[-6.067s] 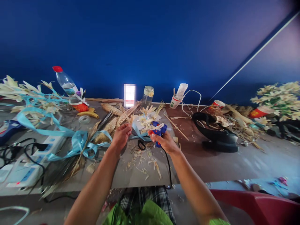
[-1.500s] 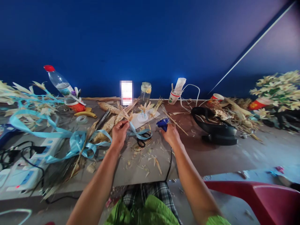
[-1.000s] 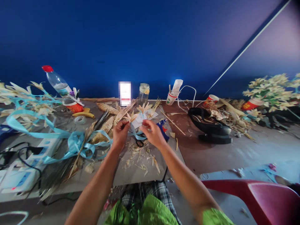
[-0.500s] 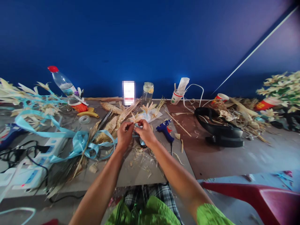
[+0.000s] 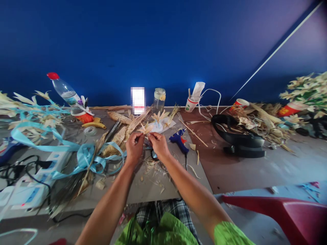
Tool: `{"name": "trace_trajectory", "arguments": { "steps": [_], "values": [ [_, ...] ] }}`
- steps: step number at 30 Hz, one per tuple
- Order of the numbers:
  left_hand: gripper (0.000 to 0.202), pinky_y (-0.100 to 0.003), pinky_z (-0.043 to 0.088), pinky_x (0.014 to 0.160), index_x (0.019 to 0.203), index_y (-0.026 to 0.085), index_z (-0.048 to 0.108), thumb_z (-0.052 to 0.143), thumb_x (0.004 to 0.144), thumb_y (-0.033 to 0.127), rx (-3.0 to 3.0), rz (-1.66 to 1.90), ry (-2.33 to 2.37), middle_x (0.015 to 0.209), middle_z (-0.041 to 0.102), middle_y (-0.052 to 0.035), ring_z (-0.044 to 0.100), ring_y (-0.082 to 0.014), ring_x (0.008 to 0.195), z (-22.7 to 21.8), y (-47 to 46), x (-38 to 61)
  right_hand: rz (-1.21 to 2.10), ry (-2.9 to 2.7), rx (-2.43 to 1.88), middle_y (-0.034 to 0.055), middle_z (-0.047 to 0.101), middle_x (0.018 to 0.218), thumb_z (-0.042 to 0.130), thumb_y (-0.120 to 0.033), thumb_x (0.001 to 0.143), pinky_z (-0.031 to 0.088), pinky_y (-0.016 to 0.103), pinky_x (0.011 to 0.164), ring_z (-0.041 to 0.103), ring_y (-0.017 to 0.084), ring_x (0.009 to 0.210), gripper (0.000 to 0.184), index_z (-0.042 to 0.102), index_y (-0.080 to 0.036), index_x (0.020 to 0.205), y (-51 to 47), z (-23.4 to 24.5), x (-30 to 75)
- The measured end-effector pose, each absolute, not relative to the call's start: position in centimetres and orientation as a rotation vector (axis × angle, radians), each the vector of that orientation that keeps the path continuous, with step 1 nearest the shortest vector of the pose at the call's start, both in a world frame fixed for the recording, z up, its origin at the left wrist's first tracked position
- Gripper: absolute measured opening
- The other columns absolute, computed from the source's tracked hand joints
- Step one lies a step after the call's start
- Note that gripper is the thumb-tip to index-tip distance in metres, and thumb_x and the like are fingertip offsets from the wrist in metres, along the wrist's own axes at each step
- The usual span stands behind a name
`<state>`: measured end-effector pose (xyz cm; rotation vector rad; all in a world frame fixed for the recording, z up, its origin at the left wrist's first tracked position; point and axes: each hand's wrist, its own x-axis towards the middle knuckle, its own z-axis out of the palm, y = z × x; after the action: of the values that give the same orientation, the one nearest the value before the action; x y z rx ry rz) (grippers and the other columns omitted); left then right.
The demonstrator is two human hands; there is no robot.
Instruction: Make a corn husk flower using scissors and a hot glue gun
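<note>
Between my two hands is a small pale flower made of dried husk point(image 5: 146, 129), its petals pointing up and away from me. My left hand point(image 5: 134, 145) pinches it from the left, and my right hand point(image 5: 158, 144) pinches it close to the base from the right. The fingertips nearly meet and hide the lower part. Just behind stands another husk flower point(image 5: 159, 116) at a whitish clear container point(image 5: 156, 127). A blue glue gun point(image 5: 179, 139) lies to the right of my right hand. Light blue ribbon point(image 5: 88, 154) lies in loops left of my left hand.
Corn cobs and husks point(image 5: 120, 137) lie beyond my left hand. A glass jar point(image 5: 159, 98) stands near the blue wall. White power strips point(image 5: 38, 185) with black cords are at left. A black headband-like device point(image 5: 237, 137) lies at right, a red chair point(image 5: 283, 214) below it.
My fingers have shifted on the flower; the right fingers, raised and bent before, now lie lower and closer to the left ones. The view has moved slightly.
</note>
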<state>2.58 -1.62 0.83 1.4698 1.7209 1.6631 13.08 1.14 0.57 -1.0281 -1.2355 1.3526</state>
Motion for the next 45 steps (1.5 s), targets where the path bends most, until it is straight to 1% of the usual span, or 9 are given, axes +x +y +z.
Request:
{"name": "trace_trajectory", "arguments": {
  "steps": [8, 13, 18, 22, 25, 27, 30, 37, 45],
  "values": [
    [0.017, -0.029, 0.04, 0.069, 0.075, 0.018, 0.06, 0.047, 0.085, 0.021, 2.076, 1.554, 1.953, 0.071, 0.059, -0.0041, 0.054, -0.0163, 0.071, 0.1, -1.8, 2.4, 1.393, -1.142, -1.062, -0.0054, 0.041, 0.051, 0.056, -0.035, 0.07, 0.025, 0.021, 0.046, 0.03, 0.006, 0.047, 0.022, 0.062, -0.014, 0.065, 0.2, 0.8, 12.6],
    [0.02, -0.033, 0.039, 0.077, 0.095, 0.015, 0.062, 0.045, 0.086, 0.018, 2.324, 1.44, 1.961, 0.084, 0.064, -0.0097, 0.059, -0.0202, 0.083, -0.1, -2.0, 2.4, 1.425, -1.057, -1.03, -0.0038, 0.048, 0.057, 0.059, -0.032, 0.065, 0.03, 0.021, 0.049, 0.036, 0.007, 0.05, 0.02, 0.064, -0.014, 0.073, -0.4, 1.7, 12.6],
    [0.029, -0.037, 0.038, 0.085, 0.107, 0.015, 0.062, 0.045, 0.084, 0.014, 2.398, 1.417, 1.831, 0.096, 0.067, -0.0121, 0.06, -0.0209, 0.091, 0.1, -2.4, 2.6, 1.308, -1.125, -1.028, -0.0024, 0.05, 0.057, 0.062, -0.04, 0.066, 0.033, 0.021, 0.051, 0.038, 0.008, 0.053, 0.026, 0.062, -0.014, 0.069, -0.3, 2.5, 13.3],
    [0.024, -0.038, 0.039, 0.087, 0.098, 0.018, 0.068, 0.049, 0.083, 0.018, 2.135, 1.548, 1.647, 0.096, 0.067, -0.0106, 0.059, -0.0205, 0.092, 0.1, -2.2, 2.8, 1.209, -1.199, -1.086, -0.0025, 0.05, 0.058, 0.062, -0.041, 0.068, 0.035, 0.021, 0.054, 0.041, 0.009, 0.056, 0.026, 0.06, -0.015, 0.065, 0.3, 2.2, 13.9],
    [0.018, -0.034, 0.043, 0.083, 0.09, 0.019, 0.069, 0.056, 0.081, 0.026, 1.59, 1.691, 1.375, 0.093, 0.066, -0.008, 0.059, -0.0189, 0.091, 0.2, -1.9, 3.0, 1.301, -1.136, -1.065, -0.0047, 0.043, 0.053, 0.062, -0.04, 0.067, 0.031, 0.022, 0.05, 0.035, 0.008, 0.051, 0.025, 0.055, -0.017, 0.061, 0.6, 2.1, 14.2],
    [0.02, -0.031, 0.045, 0.076, 0.091, 0.019, 0.068, 0.061, 0.078, 0.033, 1.17, 1.676, 1.187, 0.087, 0.065, -0.0053, 0.06, -0.0152, 0.079, 0.4, -1.7, 3.1, 1.396, -1.095, -1.026, -0.0058, 0.039, 0.05, 0.062, -0.039, 0.067, 0.027, 0.022, 0.047, 0.031, 0.007, 0.048, 0.024, 0.054, -0.017, 0.06, 0.6, 2.3, 14.2],
    [0.031, -0.025, 0.045, 0.065, 0.093, 0.018, 0.067, 0.069, 0.07, 0.039, 0.8, 1.582, 0.988, 0.074, 0.064, -0.0014, 0.056, -0.0098, 0.063, 0.9, -1.7, 3.2, 1.512, -1.102, -0.964, -0.0052, 0.042, 0.052, 0.063, -0.039, 0.065, 0.026, 0.022, 0.047, 0.032, 0.007, 0.048, 0.023, 0.056, -0.017, 0.063, 0.6, 2.6, 14.2],
    [0.036, -0.022, 0.042, 0.059, 0.093, 0.015, 0.07, 0.076, 0.062, 0.034, 0.805, 1.414, 0.976, 0.075, 0.066, -0.0018, 0.053, -0.0083, 0.058, 1.4, -1.9, 2.9, 1.658, -1.112, -0.885, -0.0048, 0.047, 0.053, 0.066, -0.037, 0.062, 0.027, 0.022, 0.047, 0.035, 0.007, 0.046, 0.021, 0.06, -0.017, 0.064, 0.6, 2.8, 14.4],
    [0.026, -0.023, 0.039, 0.056, 0.089, 0.016, 0.071, 0.071, 0.068, 0.031, 1.014, 1.473, 1.132, 0.067, 0.063, 0.0005, 0.05, -0.0093, 0.056, 0.3, -1.5, 2.8, 1.376, -1.353, -1.1, -0.0039, 0.049, 0.047, 0.057, -0.041, 0.071, 0.028, 0.022, 0.046, 0.037, 0.008, 0.044, 0.027, 0.059, -0.017, 0.058, 0.9, 1.4, 14.6]
  ]
}}
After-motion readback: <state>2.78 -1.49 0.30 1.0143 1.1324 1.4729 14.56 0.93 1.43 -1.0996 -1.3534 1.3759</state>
